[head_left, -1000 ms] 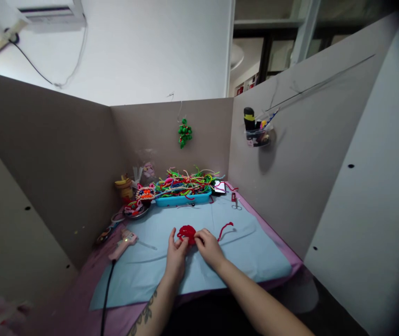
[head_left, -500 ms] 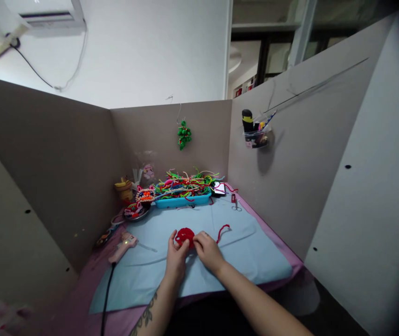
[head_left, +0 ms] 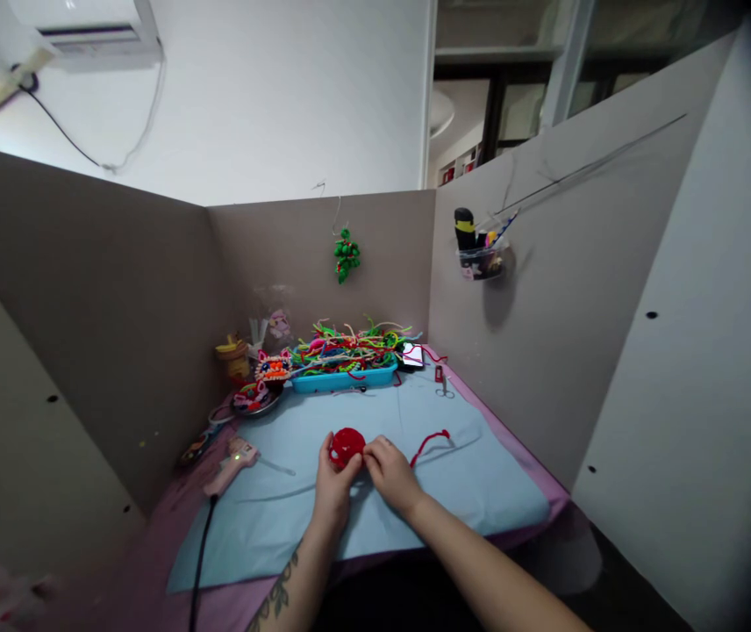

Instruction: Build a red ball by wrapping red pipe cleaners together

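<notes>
A round red coil of pipe cleaner point(head_left: 346, 445) sits between both my hands over the light blue mat point(head_left: 481, 487). My left hand point(head_left: 334, 484) pinches its left edge with closed fingers. My right hand point(head_left: 389, 471) is closed on its right side, where a loose red tail point(head_left: 433, 439) runs off to the right across the mat.
A blue tray point(head_left: 344, 378) heaped with coloured pipe cleaners stands at the back. A pink glue gun point(head_left: 231, 463) with a black cord lies at the left. A dish of small craft pieces point(head_left: 255, 397), small scissors point(head_left: 441, 380) and cardboard walls surround the table.
The red coil looks tighter and rounder between my hands. Its loose tail has shifted a little to the right on the mat.
</notes>
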### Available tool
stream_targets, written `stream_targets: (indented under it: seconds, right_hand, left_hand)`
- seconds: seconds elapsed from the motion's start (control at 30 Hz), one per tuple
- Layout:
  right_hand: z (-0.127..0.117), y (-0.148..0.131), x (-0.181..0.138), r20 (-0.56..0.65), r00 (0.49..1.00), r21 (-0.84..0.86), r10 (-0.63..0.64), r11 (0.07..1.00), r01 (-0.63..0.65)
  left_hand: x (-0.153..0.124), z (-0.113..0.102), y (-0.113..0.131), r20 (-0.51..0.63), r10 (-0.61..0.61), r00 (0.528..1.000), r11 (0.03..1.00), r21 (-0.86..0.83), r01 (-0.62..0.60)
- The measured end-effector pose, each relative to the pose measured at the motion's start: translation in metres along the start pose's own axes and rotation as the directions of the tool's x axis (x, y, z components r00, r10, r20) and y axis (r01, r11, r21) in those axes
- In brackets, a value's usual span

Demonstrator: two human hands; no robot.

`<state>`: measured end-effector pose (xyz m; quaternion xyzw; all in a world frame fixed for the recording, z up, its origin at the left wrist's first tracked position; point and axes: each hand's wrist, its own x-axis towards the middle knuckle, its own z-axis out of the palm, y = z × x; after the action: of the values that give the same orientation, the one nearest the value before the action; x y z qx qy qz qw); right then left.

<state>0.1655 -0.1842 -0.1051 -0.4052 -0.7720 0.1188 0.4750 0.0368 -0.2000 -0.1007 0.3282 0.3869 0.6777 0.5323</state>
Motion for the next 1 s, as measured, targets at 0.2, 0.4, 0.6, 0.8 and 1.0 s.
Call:
stream_targets:
  seconds: [0.2, 0.4, 0.6, 0.8, 1.0]
  right_hand:
    - [-0.0009, -0.0043, -0.0013, 0.043, 0.999, -0.077, -0.006, 0.997, 0.009]
    - [0.0003, -0.0019, 0.0005, 0.047, 0.999, 0.027, 0.007, 1.0, -0.009]
    - [-0.0002, 0.0018, 0.0014, 0.028, 0.999, 0.137, 0.039, 0.99, -0.042]
    - [0.0017, 0.0024, -0.0018, 0.035, 0.997, 0.219, 0.072, 0.973, -0.078]
    - [0.0023, 0.0022, -0.0058, 0.067, 0.995, 0.239, 0.077, 0.967, -0.091]
  left_hand:
    - [-0.0013, 0.0014, 0.0016, -0.04, 0.038, 0.998, 0.993, 0.111, -0.034]
    - [-0.001, 0.0022, 0.0009, -0.038, 0.035, 0.999, 0.992, 0.126, -0.03]
    - [-0.0001, 0.0003, -0.0009, -0.034, 0.025, 0.999, 0.99, 0.136, -0.021]
    - [-0.0003, -0.0008, -0.0035, 0.011, 0.015, 1.0, 0.989, 0.145, -0.017]
    - [-0.0032, 0.0012, -0.0003, 0.048, 0.021, 0.999, 0.986, 0.164, -0.028]
